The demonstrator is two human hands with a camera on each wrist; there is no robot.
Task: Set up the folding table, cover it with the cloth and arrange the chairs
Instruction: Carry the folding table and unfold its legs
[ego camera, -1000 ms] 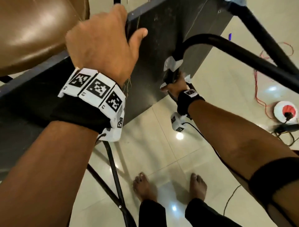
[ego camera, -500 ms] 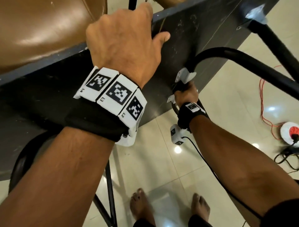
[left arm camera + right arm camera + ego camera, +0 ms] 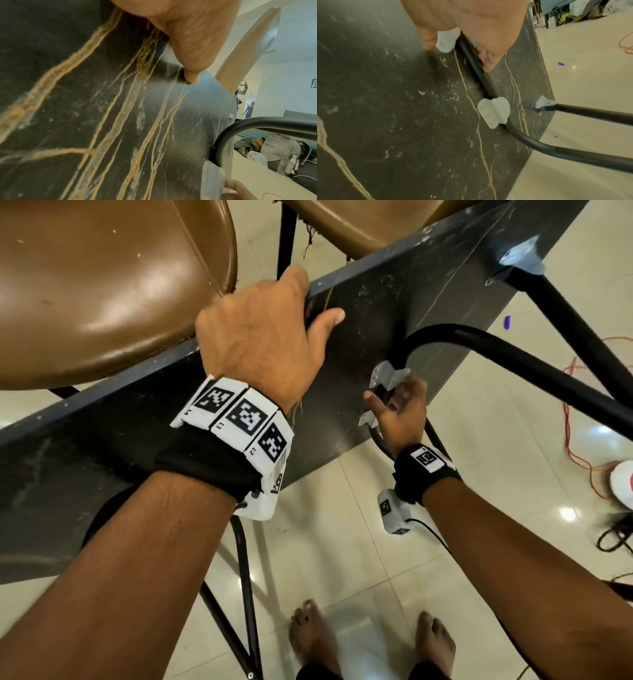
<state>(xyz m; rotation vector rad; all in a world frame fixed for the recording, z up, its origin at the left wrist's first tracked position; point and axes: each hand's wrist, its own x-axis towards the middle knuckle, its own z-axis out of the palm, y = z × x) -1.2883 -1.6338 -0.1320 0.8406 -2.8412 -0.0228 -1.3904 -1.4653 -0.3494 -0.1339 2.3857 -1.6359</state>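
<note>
The floor is glossy cream tile. Two bare feet stand on it, and thin black metal legs come down to it on their left. An orange cable loops towards a white and red disc, perhaps a cord reel. A small blue object lies farther off.

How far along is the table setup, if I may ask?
Done: black tubular leg frame swung out from the dark marble-patterned tabletop. In hand: left hand grips the tabletop's edge, right hand holds the frame. Left: standing it up, the cloth (not in view), arranging the brown padded chairs.
</note>
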